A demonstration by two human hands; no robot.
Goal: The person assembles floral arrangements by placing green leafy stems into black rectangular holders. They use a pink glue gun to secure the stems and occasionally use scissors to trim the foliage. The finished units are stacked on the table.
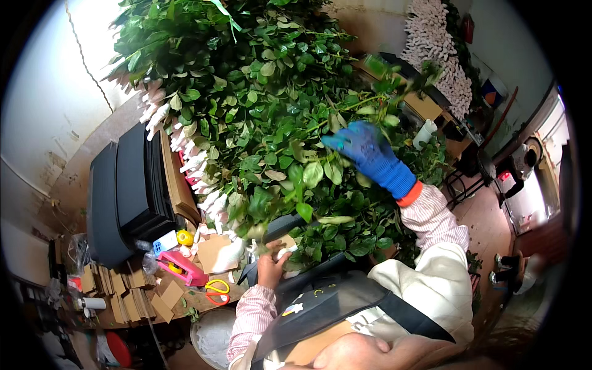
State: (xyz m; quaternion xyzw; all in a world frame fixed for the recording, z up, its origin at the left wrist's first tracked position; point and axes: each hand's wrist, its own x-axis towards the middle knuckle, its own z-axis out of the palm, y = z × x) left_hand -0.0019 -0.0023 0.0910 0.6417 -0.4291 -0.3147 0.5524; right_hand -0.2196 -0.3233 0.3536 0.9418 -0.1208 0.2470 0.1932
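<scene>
A big heap of cut leafy stems [246,117] fills the space before me. White-sleeved stem heads [196,163] stick out along its left side. My right hand [368,154], in a blue knitted glove with an orange cuff, is over the heap with its fingers curled on a leafy stem. Some leaves around it are blurred. My bare left hand [269,266] is low at the near edge of the heap, its thumb and fingers brought together. What lies between them I cannot make out. Beside it are a blurred white shape [230,254] and brown card [216,250].
On the bench lie a pink tape dispenser [182,269], scissors with yellow and red handles [217,291] and stacks of small cardboard pieces [126,293]. Black panels [126,191] stand at left. Another white-sleeved pile [438,58] is at the far right. A person [524,157] is beyond.
</scene>
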